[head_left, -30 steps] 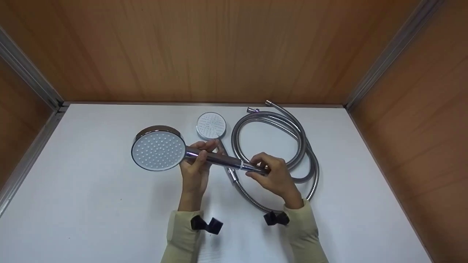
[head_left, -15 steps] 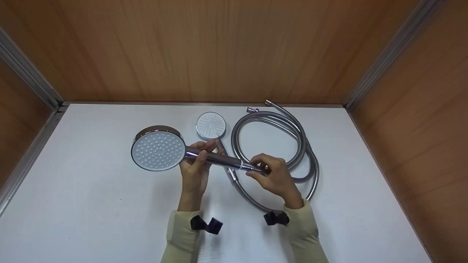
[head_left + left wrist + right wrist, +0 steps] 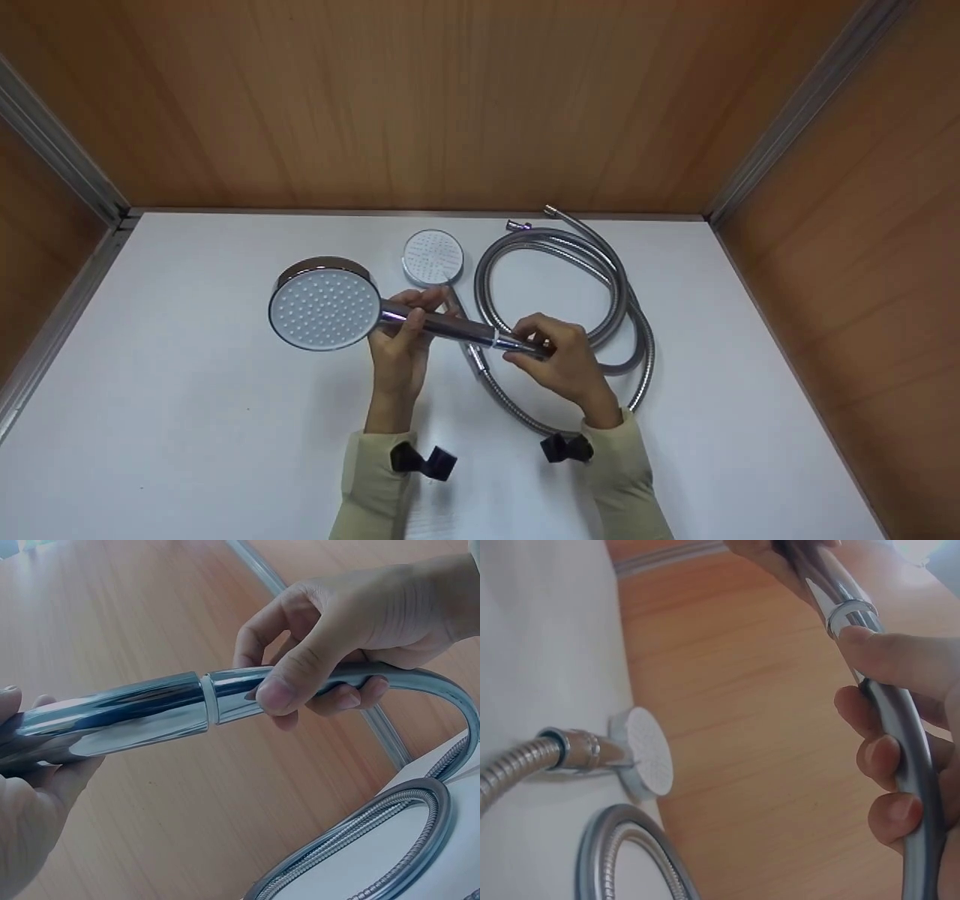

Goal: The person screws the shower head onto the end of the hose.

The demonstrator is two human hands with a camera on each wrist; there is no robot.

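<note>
Over the white tabletop (image 3: 195,427), the left hand (image 3: 397,356) gripped the shower handle (image 3: 459,328), its long axis aimed rightward at the hose connector (image 3: 513,343) the right hand (image 3: 566,361) pinched.

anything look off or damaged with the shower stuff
Only a pale ring stands out against the chrome, between the held shower handle and the hose fitting; it could be a washer or a gap, I can't tell which. Otherwise nothing looks spilled or broken.
</note>
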